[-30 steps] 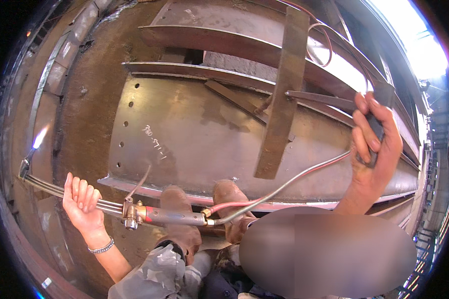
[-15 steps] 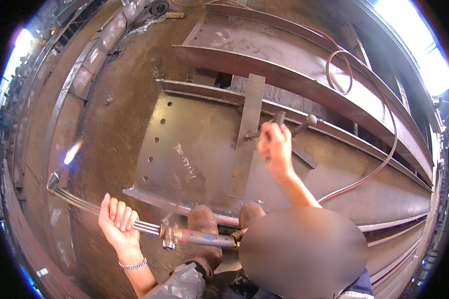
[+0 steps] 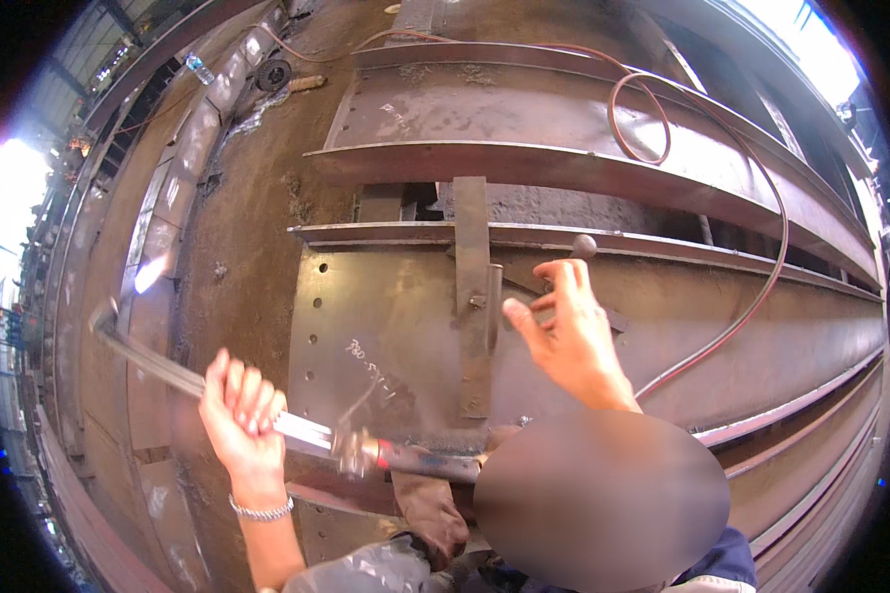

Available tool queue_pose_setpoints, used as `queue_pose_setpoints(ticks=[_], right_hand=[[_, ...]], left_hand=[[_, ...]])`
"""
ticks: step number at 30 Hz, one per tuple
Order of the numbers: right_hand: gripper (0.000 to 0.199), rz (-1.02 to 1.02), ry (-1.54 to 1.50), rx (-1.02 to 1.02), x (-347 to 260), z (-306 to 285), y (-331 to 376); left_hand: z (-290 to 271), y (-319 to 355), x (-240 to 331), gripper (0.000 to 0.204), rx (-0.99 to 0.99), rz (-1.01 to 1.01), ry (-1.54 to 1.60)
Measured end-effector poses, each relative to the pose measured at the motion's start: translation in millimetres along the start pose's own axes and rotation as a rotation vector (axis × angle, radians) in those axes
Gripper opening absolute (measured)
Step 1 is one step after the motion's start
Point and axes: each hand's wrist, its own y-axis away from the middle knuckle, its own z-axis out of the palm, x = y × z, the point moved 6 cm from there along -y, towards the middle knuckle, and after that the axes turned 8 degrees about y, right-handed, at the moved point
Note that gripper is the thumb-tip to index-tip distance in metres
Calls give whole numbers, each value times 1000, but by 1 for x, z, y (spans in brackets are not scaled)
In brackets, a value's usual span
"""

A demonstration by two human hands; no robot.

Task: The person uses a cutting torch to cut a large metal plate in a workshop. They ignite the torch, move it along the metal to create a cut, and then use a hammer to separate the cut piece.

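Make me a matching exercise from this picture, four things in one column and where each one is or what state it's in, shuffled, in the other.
Things:
1. long metal cutting torch
2. reddish rubber hose
3. flat rusty steel bar
4. small pale torch flame

Places or states:
A. looped in a coil on the far steel beam
B. burning at the bent tip, off to the left
C. gripped around its tubes by the left hand
D. lying across the near beam's plate, beside the open right hand

Pairs: 1-C, 2-A, 3-D, 4-B
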Motion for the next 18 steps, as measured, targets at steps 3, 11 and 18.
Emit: queue_pose_setpoints(ticks=[3,11,18], right_hand=[[38,-102,-397,-76,-11,-35,15],[119,-559,-605,-312,-30,-21,24],[101,-334,-599,-363,-2,-14,27]], left_hand=[[75,-11,-3,52,-222,-59,-80],[231,-39,-57,40,-583,-180,-272],[267,-35,-130,32,-593,-195,-301]])
